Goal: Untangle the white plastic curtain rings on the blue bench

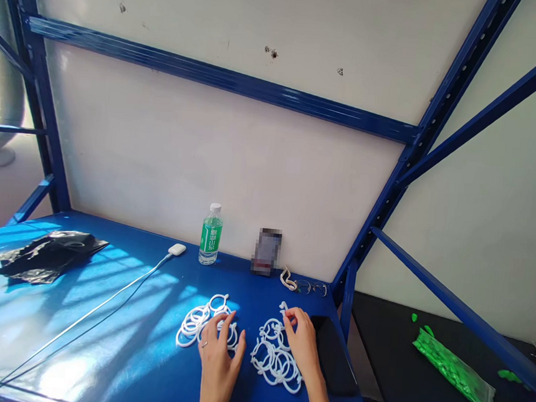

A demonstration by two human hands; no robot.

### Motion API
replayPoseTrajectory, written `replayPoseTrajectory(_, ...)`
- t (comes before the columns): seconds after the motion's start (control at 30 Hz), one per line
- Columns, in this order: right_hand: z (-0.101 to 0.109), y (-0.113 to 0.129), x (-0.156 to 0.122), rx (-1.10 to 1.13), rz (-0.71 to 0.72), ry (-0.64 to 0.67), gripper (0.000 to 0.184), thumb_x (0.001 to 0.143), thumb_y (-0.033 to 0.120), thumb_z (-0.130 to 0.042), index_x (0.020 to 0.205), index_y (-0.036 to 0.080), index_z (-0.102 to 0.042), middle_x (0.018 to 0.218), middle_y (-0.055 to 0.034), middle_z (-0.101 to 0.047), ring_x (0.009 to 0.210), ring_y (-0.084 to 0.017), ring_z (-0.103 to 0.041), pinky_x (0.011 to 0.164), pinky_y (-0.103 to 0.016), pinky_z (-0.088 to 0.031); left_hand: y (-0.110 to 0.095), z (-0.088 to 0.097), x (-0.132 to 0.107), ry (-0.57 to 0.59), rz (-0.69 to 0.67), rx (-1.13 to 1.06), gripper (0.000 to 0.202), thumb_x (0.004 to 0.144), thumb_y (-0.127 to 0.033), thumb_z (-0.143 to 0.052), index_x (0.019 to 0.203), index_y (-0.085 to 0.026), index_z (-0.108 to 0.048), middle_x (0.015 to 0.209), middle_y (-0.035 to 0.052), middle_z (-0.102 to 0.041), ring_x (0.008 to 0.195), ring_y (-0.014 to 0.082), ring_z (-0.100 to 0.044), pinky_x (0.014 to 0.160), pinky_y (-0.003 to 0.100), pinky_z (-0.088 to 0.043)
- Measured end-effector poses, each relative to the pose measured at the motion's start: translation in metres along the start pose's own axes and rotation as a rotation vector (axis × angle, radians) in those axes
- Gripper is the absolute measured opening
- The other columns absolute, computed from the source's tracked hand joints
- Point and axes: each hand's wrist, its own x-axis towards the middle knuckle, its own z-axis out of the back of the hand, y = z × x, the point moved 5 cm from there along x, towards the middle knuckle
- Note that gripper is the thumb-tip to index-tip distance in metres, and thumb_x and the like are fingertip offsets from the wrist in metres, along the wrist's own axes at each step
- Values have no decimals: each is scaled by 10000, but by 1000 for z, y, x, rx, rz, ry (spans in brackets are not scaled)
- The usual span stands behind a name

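In the head view, both hands are lying near the front edge of the blue bench (109,350), towards its right end. The left hand (219,359) is resting palm down, its fingers (227,326) spread wide and flat, gripping nothing. The tips are lying on the near side of the left pile of white rings (198,321). The right hand (301,346) is sitting just beside it with its fingers (293,319) bent downward, the tips touching the far rings of the right pile of white rings (273,358). Whether they are closing on a ring I cannot tell. The two piles are lying side by side, close but apart, and each is a loose tangle of rings overlapping one another.

A flat dark slab (330,351) is lying just right of the right hand, along the bench's right edge. Along the back edge, a water bottle (210,234) with a green label is standing upright. A white adapter (177,249) is lying to its left, its white cable (99,311) trailing towards the front left corner. A small blurred object (266,252) is leaning against the wall, with a pair of glasses (313,287) in the back right corner. A crumpled black bag (47,257) is lying near the left edge. Past the right edge, on a lower black surface (388,374), a green plastic bag (454,370) is lying.
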Motion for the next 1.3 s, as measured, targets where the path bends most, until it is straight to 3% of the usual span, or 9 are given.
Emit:
replayPoseTrajectory(0.1,-17,12,-3,455,-50,196,275,806,463,-613,810,187,-605,803,-56,-631,744,-208,-580,693,-310,-447,-6,-4,-1,89,-68,-166,389,850,-364,-506,1205,-211,-549,1231,120,-528,1196,288,-468,996,483,-394)
replayPoseTrajectory(0.17,-28,23,-8,693,-100,343,316,757,481,-675,801,177,-603,795,-44,-629,779,-201,-595,725,-301,-456,-7,-7,-2,147,-69,-245,425,842,-361,-530,1244,-225,-527,1289,109,-517,1227,282,-460,1016,478,-393)
replayPoseTrajectory(0.3,-34,42,-18,927,-155,489,327,715,463,-732,796,166,-620,791,-32,-631,765,-173,-600,743,-287,-456,-6,-13,-5,218,-8,-398,465,818,-368,-568,1258,-221,-524,1304,103,-546,1219,277,-493,1010,462,-418)
replayPoseTrajectory(0.43,-30,50,-19,976,-143,523,304,721,438,-736,774,159,-630,758,-24,-625,746,-153,-583,727,-264,-448,-7,-16,-6,286,41,-494,488,786,-374,-615,1239,-204,-544,1203,112,-627,1080,272,-598,915,423,-490)
replayPoseTrajectory(0.57,-31,49,-20,962,-142,540,311,722,443,-734,761,157,-621,738,-20,-619,713,-142,-575,730,-267,-446,-9,-12,-4,279,87,-524,484,751,-411,-650,1170,-177,-588,1051,106,-687,921,250,-649,845,395,-520)
replayPoseTrajectory(0.67,-32,44,-17,943,-154,469,343,725,485,-719,759,163,-605,706,-12,-603,675,-136,-563,687,-254,-442,-14,-9,-2,294,114,-548,447,725,-452,-660,1074,-173,-631,886,76,-706,800,228,-655,770,358,-535)
replayPoseTrajectory(0.8,-31,40,-15,944,-148,402,367,776,509,-668,896,163,-647,698,-7,-593,607,-107,-510,610,-220,-405,-21,-10,-2,385,111,-558,382,741,-459,-629,987,-168,-648,723,38,-681,663,191,-623,663,305,-517)
replayPoseTrajectory(0.97,-35,41,-17,852,-104,473,412,827,537,-590,858,151,-731,657,-18,-580,566,-102,-457,574,-223,-363,-26,-11,-4,495,66,-589,359,775,-423,-598,1021,-168,-654,684,24,-660,595,157,-569,594,259,-472)
replayPoseTrajectory(1.3,-33,45,-18,848,-81,412,429,803,550,-609,792,147,-753,493,10,-495,487,-93,-393,517,-228,-319,-26,-15,-6,582,83,-657,358,802,-453,-583,982,-152,-656,660,21,-621,588,136,-524,569,225,-422)
